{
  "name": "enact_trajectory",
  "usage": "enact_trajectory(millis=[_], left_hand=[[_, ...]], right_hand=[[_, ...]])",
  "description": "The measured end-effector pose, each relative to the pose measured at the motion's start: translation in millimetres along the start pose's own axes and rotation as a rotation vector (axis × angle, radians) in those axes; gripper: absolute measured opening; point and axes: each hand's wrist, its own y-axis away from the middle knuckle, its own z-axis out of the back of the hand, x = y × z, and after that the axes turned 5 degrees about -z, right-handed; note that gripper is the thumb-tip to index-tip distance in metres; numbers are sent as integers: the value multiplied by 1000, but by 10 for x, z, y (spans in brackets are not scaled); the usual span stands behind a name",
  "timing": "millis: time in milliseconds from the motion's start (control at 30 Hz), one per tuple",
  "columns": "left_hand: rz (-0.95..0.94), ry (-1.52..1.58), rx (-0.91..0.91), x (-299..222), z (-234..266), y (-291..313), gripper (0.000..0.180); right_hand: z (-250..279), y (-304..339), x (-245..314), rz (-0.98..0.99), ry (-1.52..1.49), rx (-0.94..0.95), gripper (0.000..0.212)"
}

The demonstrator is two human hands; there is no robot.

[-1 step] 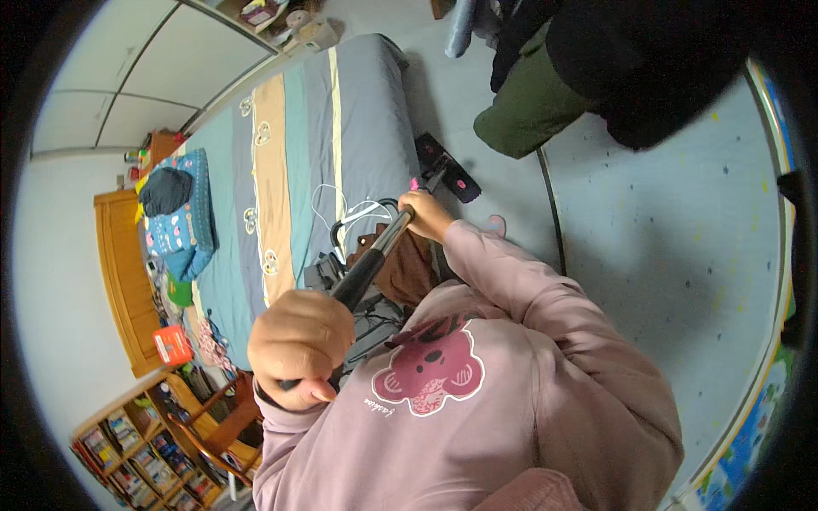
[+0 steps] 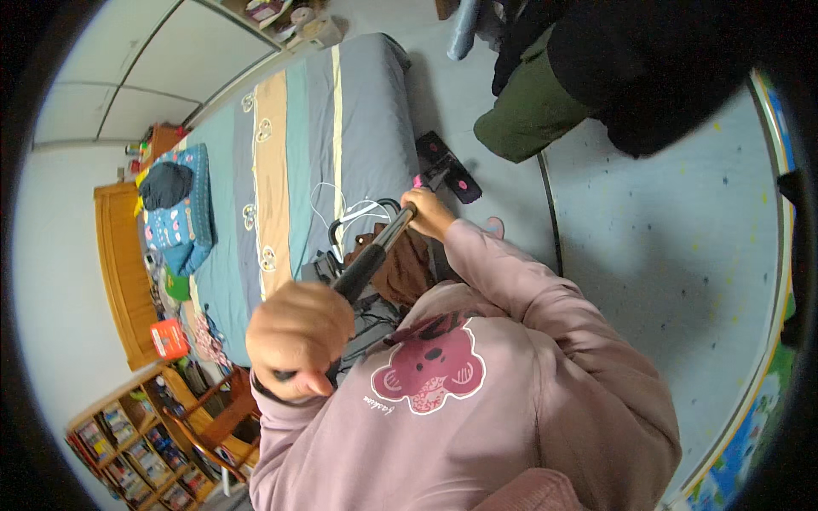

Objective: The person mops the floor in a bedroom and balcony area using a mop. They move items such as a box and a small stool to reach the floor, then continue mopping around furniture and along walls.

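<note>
My left hand (image 2: 300, 334) is closed around the upper end of a long pole, close to my chest. Further down the same pole, my right hand (image 2: 429, 214) is wrapped round its metal part. The pole looks like that of a flat mop (image 2: 361, 271), with a black grip and a silver shaft. Beyond my right hand, its flat black head (image 2: 463, 185) with pink round parts lies on the floor by the bed's corner. My right hand hides part of the shaft, and my left hand covers the top end.
A bed (image 2: 311, 111) with a striped cover stands to the left. White cables (image 2: 362, 209) and brown cloth (image 2: 405, 268) lie near its edge. A person's green-clad leg (image 2: 532, 111) is at the upper right. A wooden chair (image 2: 223, 417) and bookshelf (image 2: 141, 456) stand lower left.
The view has shifted very slightly. Both hands keep their hold on the mop, and its head lies in nearly the same spot.
</note>
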Motion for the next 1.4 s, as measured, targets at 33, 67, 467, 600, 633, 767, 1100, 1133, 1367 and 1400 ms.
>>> enact_trajectory(millis=[33, 67, 467, 600, 633, 767, 1100, 1133, 1367, 1400], left_hand=[[-10, 22, -21, 84, 7, -65, 38], [32, 28, -58, 153, 0, -127, 39], [277, -90, -366, 1275, 166, -570, 27], [302, -34, -681, 1246, 367, -542, 28], [283, -100, -647, 1215, 470, -547, 30], [218, -288, -629, 1082, 888, -623, 39], [80, -192, -350, 1178, 2345, -971, 32], [56, -171, -332, 1224, 2483, -1002, 33], [-5, -140, -307, 1728, 3134, -1279, 30], [58, -124, -256, 1817, 3211, -1311, 33]], right_hand=[[120, -28, -42, -24, -39, -23, 12], [277, -77, -110, 6, 11, -19, 10], [1441, -522, -1284, -402, 31, -129, 13], [1155, -875, -1236, -310, 402, -208, 13], [1081, -955, -1206, -290, 408, -186, 12], [774, -1503, -1065, -151, 341, -95, 12], [57, -3227, -714, -59, 86, 36, 26], [62, -3304, -709, -105, 127, 63, 26], [301, -3962, -955, -76, 101, -99, 19], [377, -4069, -1078, -121, 66, -98, 19]])
